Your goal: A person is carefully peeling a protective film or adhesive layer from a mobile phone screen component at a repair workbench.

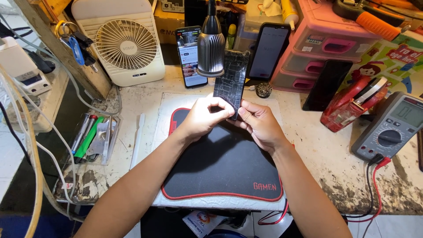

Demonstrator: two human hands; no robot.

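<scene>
At the far left of the frame a white box-shaped device [20, 66] sits on a side shelf, and just right of it a bunch of keys with a blue tag [75, 44] hangs from a slanted wooden post. Below them, at the left edge of the worktop, a clear tray [94, 141] holds pens and slim tools, with a white plastic pry stick [137, 141] lying beside it. In the upper left stands a white desk fan [127, 44]. A phone with a lit screen [191, 56] leans upright against the back, next to the ribbed metal head of a lamp [210, 53]. In the middle, over a black mouse pad with red trim [220, 167], the left hand [202, 119] and the right hand [260, 125] together grip a dark phone with a badly cracked glass face [232, 79], held upright by its lower end; both hands are closed on it, fingertips pinching its edges. Behind it leans a second dark phone [267, 50]. Right of centre is a pink drawer unit [321, 48], a black phone [328, 83] propped against it. Further right lies a red tool [352, 105], then a grey multimeter [392, 128] with red and black leads, under a colourful cartoon-printed box [392, 57] in the upper right.
</scene>
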